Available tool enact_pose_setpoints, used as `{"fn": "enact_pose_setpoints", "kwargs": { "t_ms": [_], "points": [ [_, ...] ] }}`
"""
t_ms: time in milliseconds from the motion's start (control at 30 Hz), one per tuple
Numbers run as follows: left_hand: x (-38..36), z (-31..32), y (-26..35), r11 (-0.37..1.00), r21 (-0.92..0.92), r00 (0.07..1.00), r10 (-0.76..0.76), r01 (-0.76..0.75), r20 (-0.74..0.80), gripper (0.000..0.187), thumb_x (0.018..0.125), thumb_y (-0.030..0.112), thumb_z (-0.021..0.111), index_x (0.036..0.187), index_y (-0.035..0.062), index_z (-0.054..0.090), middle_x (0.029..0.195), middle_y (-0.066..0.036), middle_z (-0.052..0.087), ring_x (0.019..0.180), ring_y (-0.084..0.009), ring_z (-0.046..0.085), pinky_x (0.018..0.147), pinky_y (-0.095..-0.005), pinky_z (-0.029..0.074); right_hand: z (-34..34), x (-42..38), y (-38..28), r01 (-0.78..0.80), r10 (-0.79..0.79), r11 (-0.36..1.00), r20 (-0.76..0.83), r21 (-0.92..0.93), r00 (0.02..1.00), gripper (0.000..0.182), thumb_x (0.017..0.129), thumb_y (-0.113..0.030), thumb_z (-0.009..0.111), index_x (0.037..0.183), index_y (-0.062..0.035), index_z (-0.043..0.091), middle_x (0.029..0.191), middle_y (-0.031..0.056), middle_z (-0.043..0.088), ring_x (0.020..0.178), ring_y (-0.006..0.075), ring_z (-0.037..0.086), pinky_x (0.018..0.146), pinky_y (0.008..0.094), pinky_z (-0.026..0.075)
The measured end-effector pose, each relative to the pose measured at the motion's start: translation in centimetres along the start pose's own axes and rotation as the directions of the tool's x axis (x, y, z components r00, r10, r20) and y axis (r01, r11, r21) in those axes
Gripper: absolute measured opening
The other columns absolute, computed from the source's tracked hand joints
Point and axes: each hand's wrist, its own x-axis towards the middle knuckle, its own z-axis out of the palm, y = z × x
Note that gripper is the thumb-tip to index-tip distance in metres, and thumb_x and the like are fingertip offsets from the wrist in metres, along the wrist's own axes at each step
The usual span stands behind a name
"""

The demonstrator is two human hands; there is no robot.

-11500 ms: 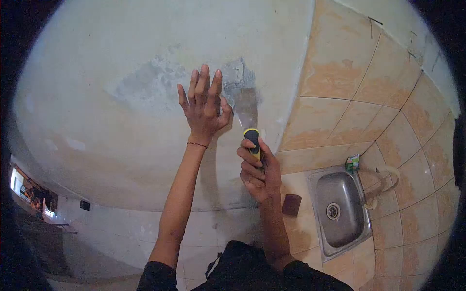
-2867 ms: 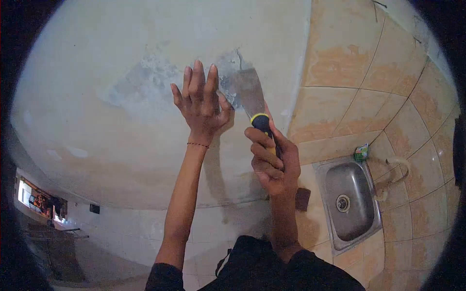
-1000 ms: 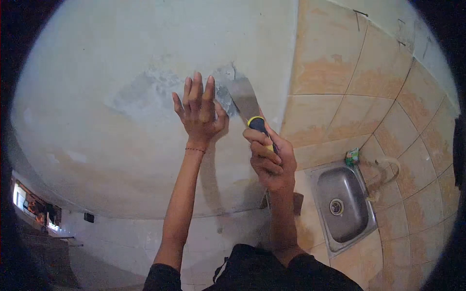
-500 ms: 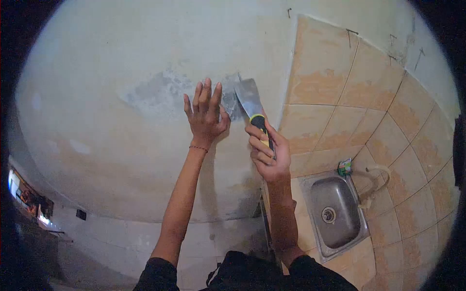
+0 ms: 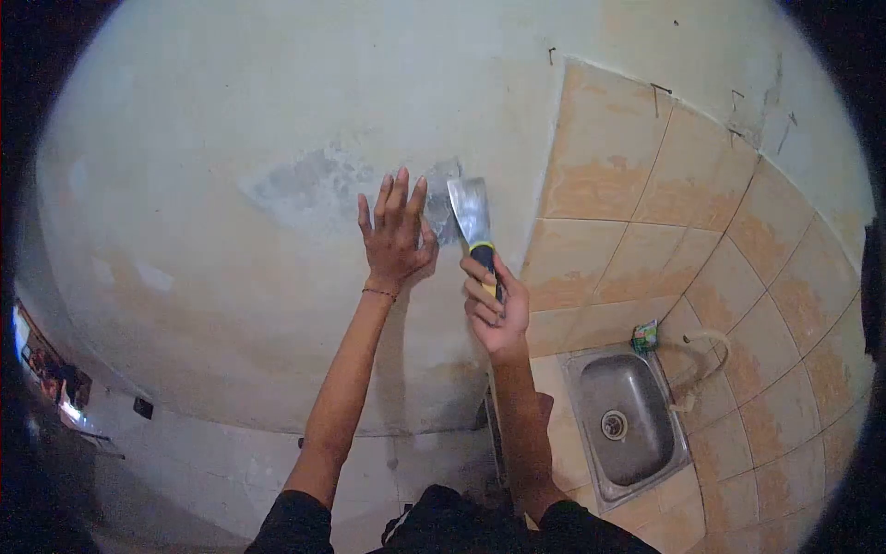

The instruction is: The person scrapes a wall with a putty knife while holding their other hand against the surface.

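My right hand (image 5: pixel 496 309) is wrapped round the black and yellow handle of a putty knife (image 5: pixel 471 210), whose broad metal blade points up along the wall. The blade's edge lies at the right end of a bare grey patch (image 5: pixel 314 185) where the paint is gone. My left hand (image 5: pixel 397 231) rests with fingers spread on the pale painted wall (image 5: pixel 231 314), over the patch's lower right part, and holds nothing. A thin cord bracelet (image 5: pixel 379 293) circles the left wrist.
Right of the patch, beige and orange tiles (image 5: pixel 600 175) cover the wall. A steel sink (image 5: pixel 628 420) is set in a tiled counter at lower right, with a green packet (image 5: pixel 645 336) at its back edge and a pale curved tap (image 5: pixel 711 355) beside it. Nails (image 5: pixel 657 90) stick out above the tiles.
The putty knife and my right hand have shifted slightly left, the blade now more upright. My left hand stays spread on the wall. The whole view has tilted a little.
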Motion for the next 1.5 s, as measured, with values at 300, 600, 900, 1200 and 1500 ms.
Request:
{"fn": "enact_pose_setpoints", "kwargs": {
  "t_ms": [300, 600, 900, 1200, 1500],
  "points": [
    [0.0, 0.0, 0.2, 1.000, 0.012, 1.000, -0.010, 0.010, -0.013, 0.065, 0.083, 0.022, 0.052, 0.148, 0.0193, 0.049, 0.155, -0.006, 0.043, 0.144, -0.0225, 0.038, 0.124, -0.0514, 0.012, 1.3, 1.3, 0.9, 0.023, -0.021, 0.999, -0.050, 0.025, 0.999, 0.031, 0.109, -0.025, 0.037, 0.088, -0.0027, 0.036, 0.079, 0.0048, 0.038, 0.042, 0.0076, 0.032, 0.028, 0.0198, 0.028],
    [-0.1, 0.1, 0.0, 1.000, 0.010, 1.000, -0.016, 0.017, -0.026, 0.064, 0.082, 0.021, 0.051, 0.146, 0.0180, 0.051, 0.152, -0.006, 0.046, 0.143, -0.0220, 0.039, 0.124, -0.0504, 0.013, -0.3, 0.6, 1.2, 0.050, -0.047, 0.996, -0.037, 0.076, 0.998, 0.025, 0.108, -0.023, 0.038, 0.094, -0.0028, 0.040, 0.079, 0.0046, 0.039, 0.044, 0.0086, 0.034, 0.028, 0.0203, 0.029],
    [0.4, -0.3, 0.4, 0.997, -0.044, 0.998, -0.056, 0.055, -0.015, 0.063, 0.080, 0.019, 0.051, 0.144, 0.0164, 0.054, 0.150, -0.007, 0.048, 0.142, -0.0222, 0.041, 0.124, -0.0495, 0.013, 0.5, 0.1, 2.6, 0.179, -0.176, 0.984, -0.165, 0.004, 0.971, 0.024, 0.108, -0.023, 0.039, 0.097, -0.0015, 0.042, 0.079, 0.0029, 0.039, 0.051, 0.0061, 0.037, 0.032, 0.0170, 0.033],
    [-0.1, 0.2, -0.2, 0.993, -0.091, 0.997, -0.075, 0.075, 0.004, 0.058, 0.083, 0.023, 0.049, 0.140, 0.0158, 0.058, 0.147, -0.008, 0.053, 0.140, -0.0229, 0.043, 0.124, -0.0471, 0.013, -0.4, 0.8, 4.3, 0.163, -0.161, 0.986, -0.110, 0.015, 0.981, 0.024, 0.108, -0.023, 0.041, 0.104, 0.0009, 0.043, 0.080, 0.0040, 0.040, 0.045, 0.0056, 0.037, 0.029, 0.0161, 0.037],
    [-0.5, 0.7, -0.3, 0.984, -0.147, 0.995, -0.101, 0.100, 0.001, 0.049, 0.092, 0.022, 0.041, 0.135, 0.0134, 0.062, 0.146, -0.012, 0.054, 0.140, -0.0303, 0.045, 0.123, -0.0497, 0.012, -0.2, 0.8, 4.9, 0.263, -0.252, 0.963, -0.155, 0.059, 0.955, 0.025, 0.108, -0.023, 0.039, 0.103, 0.0018, 0.041, 0.080, 0.0052, 0.041, 0.046, 0.0079, 0.038, 0.029, 0.0182, 0.037]
  ]
}}
